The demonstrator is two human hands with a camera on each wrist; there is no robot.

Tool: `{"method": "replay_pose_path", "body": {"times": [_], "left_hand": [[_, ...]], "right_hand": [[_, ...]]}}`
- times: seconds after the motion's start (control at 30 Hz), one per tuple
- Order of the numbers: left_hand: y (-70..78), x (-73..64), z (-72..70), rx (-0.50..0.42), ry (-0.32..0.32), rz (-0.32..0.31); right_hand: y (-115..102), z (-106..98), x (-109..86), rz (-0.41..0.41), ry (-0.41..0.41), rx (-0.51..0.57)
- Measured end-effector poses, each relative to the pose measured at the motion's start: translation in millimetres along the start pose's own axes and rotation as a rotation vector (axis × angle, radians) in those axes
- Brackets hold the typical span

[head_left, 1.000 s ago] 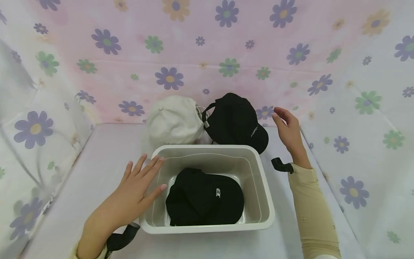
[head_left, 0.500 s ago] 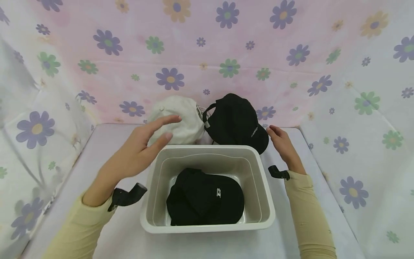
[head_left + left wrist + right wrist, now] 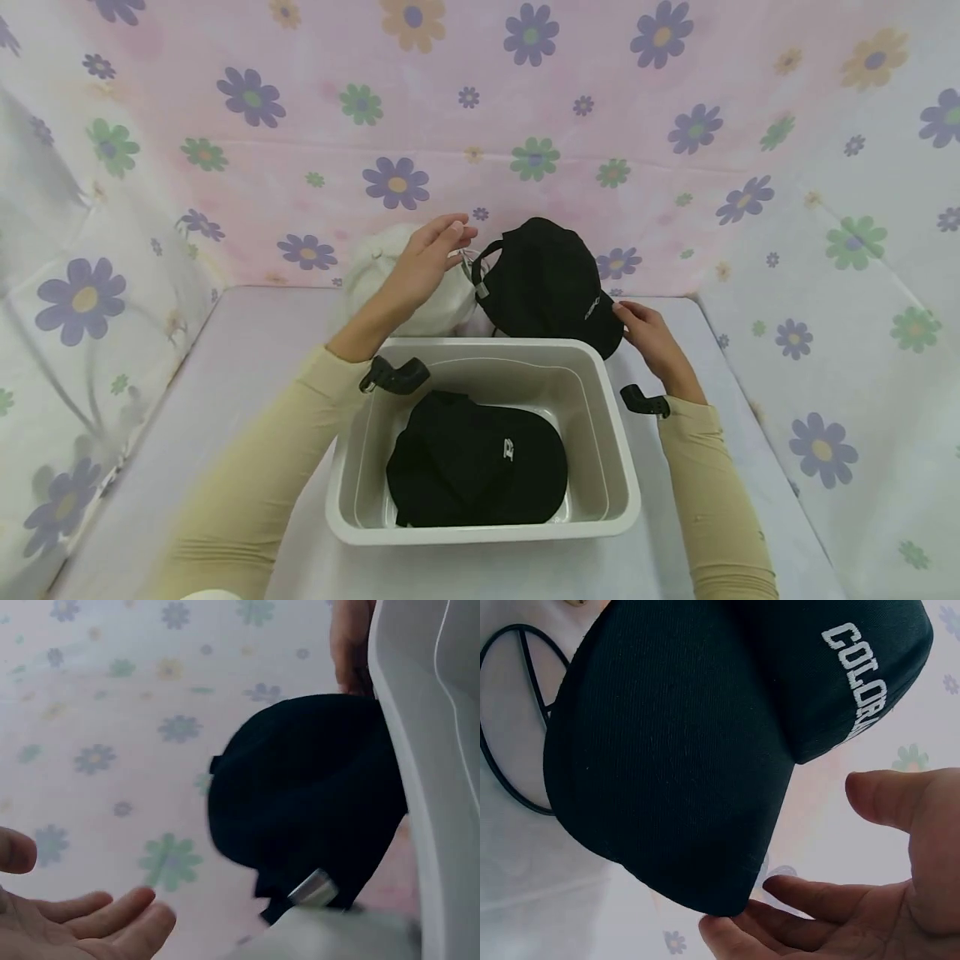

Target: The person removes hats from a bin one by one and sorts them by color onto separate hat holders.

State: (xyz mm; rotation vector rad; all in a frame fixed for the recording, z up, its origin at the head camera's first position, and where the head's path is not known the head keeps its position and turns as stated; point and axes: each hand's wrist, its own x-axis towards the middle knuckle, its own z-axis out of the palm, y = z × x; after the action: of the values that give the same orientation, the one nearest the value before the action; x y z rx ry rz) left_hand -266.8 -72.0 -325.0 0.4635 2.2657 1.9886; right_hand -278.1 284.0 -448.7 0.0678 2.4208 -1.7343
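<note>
Head view: your right hand (image 3: 657, 343) is at the outer edge of the black cap (image 3: 543, 279). Confirm contact in the right wrist view: your fingertips (image 3: 724, 935) touch the corner of the brim (image 3: 679, 787), with the thumb (image 3: 881, 797) apart from it. The right grip is spread. Past your thumb, the crown carries white lettering (image 3: 859, 682).

Your left hand (image 3: 420, 267) is also spread, fingers loosely extended and thumb apart. In the head view it overlaps the white cap (image 3: 448, 303); whether it touches that cap cannot be determined. The black cap lies to the right of this hand, apart from its fingers, between your two hands. Its buckle (image 3: 482, 289) is on the side nearest your left hand.

Below and between your hands, nearer to you, is the bin (image 3: 483, 535). Inside it lies a second cap (image 3: 465, 467), rounded end toward your right arm, white emblem (image 3: 508, 450) facing up.
</note>
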Motion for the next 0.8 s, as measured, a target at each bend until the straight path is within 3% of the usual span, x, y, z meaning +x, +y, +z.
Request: {"method": "replay_pose_path", "body": {"times": [0.17, 0.27, 0.37, 0.5, 0.8], "left_hand": [[-10.5, 21.4, 24.2, -0.07, -0.029, -0.114], [-14.3, 27.1, 35.7, -0.109, -0.073, -0.158], [-18.5, 31.2, 43.5, -0.137, -0.068, -0.203], [-26.2, 37.5, 49.1, -0.145, -0.015, -0.259], [-34.0, 47.8, 49.1, -0.157, 0.008, -0.324]], "right_hand": [[-0.1, -3.3, 0.8, 0.021, -0.002, -0.024], [-1.4, -9.5, 1.0, 0.037, 0.002, -0.027], [-2.6, -17.0, 0.8, 0.051, 0.004, -0.013], [-1.0, -24.2, 0.6, 0.07, 0.01, 0.031], [13.7, -25.1, 5.6, 0.091, -0.065, 0.251]]}}
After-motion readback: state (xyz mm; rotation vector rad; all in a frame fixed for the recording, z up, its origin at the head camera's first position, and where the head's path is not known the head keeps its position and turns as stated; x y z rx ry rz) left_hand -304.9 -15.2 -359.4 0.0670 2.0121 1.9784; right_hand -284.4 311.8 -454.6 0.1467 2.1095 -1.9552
